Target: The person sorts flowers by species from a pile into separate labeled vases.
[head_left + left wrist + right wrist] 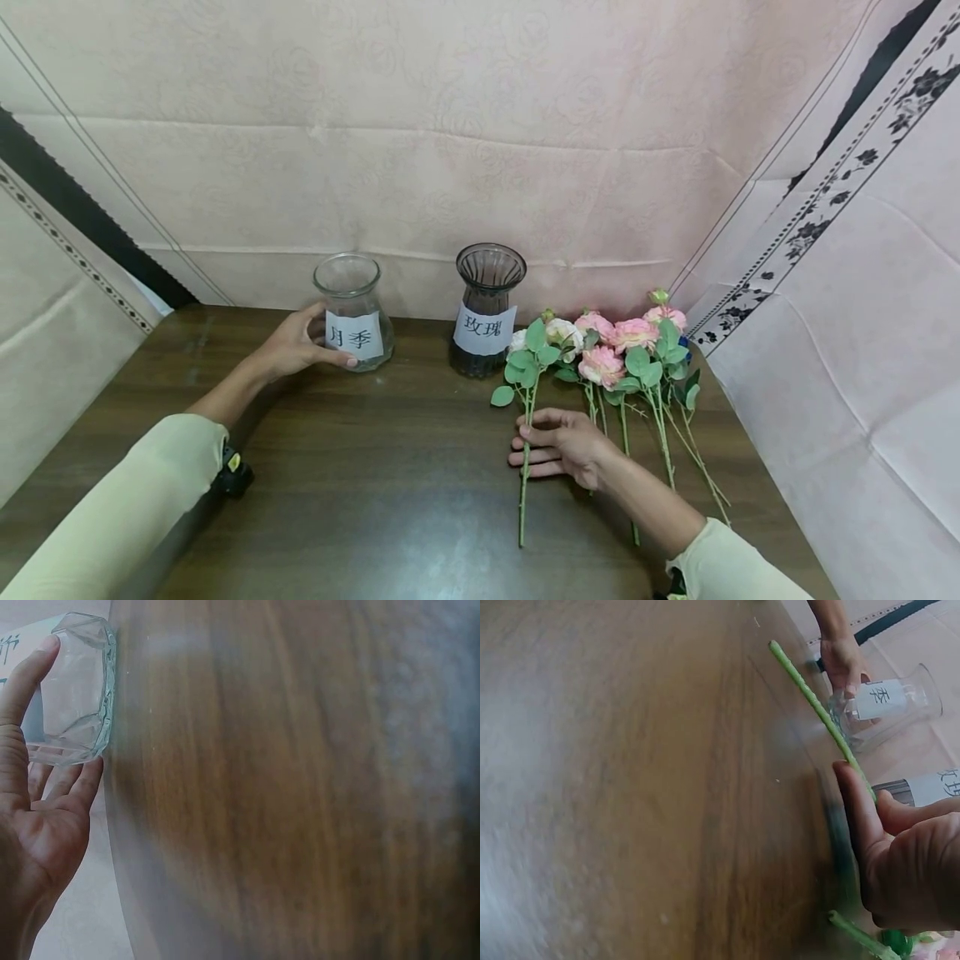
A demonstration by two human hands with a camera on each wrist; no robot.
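Note:
My left hand (294, 343) holds a clear glass vase (352, 302) at the back left of the table. The thumb lies across its front by a white paper label (354, 335), and the fingers go round behind. My right hand (576, 450) pinches the green stem (810, 694) of an artificial flower between thumb and forefinger. Round green leaves (531, 367) stand near the top of this stem. Whether the white bloom behind them belongs to it, I cannot tell. A dark ribbed glass vase (491, 287), also labelled, stands between the two hands.
Several artificial flowers with pink blooms (633, 333) and white blooms (564, 335) lie at the right of the brown wooden table (360, 500), stems toward the front. A bit of blue shows among them. Pale cloth (450, 125) hangs behind and at both sides.

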